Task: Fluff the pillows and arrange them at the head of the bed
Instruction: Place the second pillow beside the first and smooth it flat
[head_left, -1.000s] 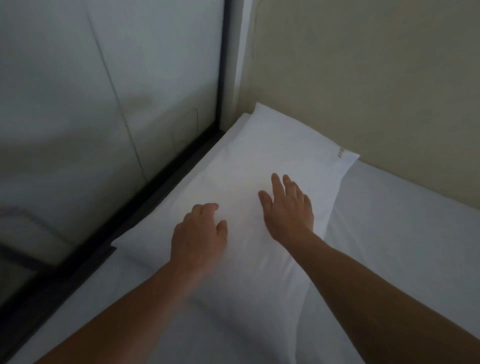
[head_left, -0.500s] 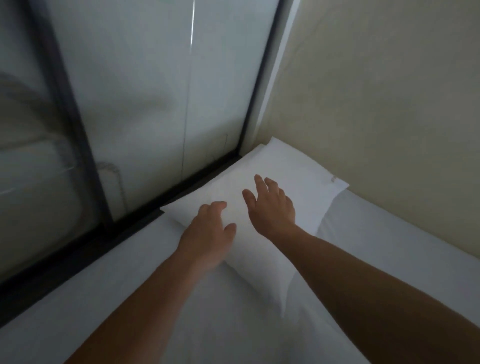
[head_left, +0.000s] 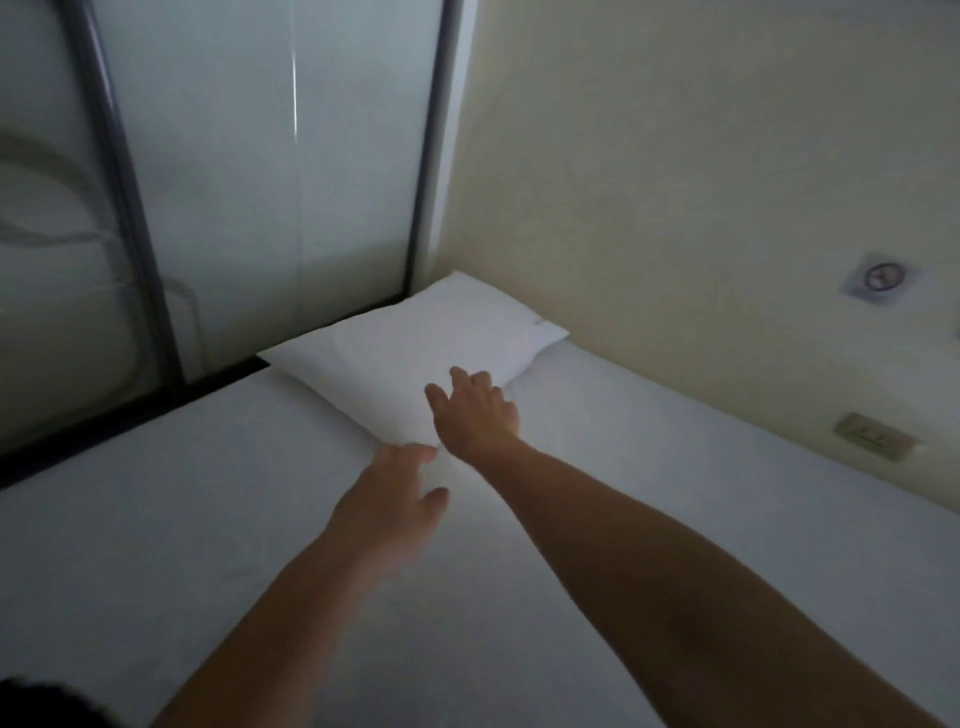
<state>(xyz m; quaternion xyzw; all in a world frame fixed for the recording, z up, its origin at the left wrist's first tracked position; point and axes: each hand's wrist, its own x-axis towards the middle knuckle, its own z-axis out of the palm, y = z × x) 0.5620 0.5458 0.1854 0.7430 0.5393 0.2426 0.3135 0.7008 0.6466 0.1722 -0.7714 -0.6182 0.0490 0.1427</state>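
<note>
Dimly lit, a single white pillow (head_left: 410, 358) is lying flat in the far corner of the bed (head_left: 208, 519), against the frosted glass partition (head_left: 260, 182) and the cream wall (head_left: 675, 182). Right hand (head_left: 475, 415) is resting open, fingers spread, on its near edge. Left hand (head_left: 387, 504), blurred, is hovering open just short of it, gripping nothing. Wall fixtures at right are lying too blurred to identify.

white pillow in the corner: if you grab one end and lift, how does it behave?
Probably floppy: the pillow looks soft and puffy, so the free end should sag. Likely light for its bulk. Pushed, it should slide over the smooth sheet rather than roll, though the wall behind blocks it.
</note>
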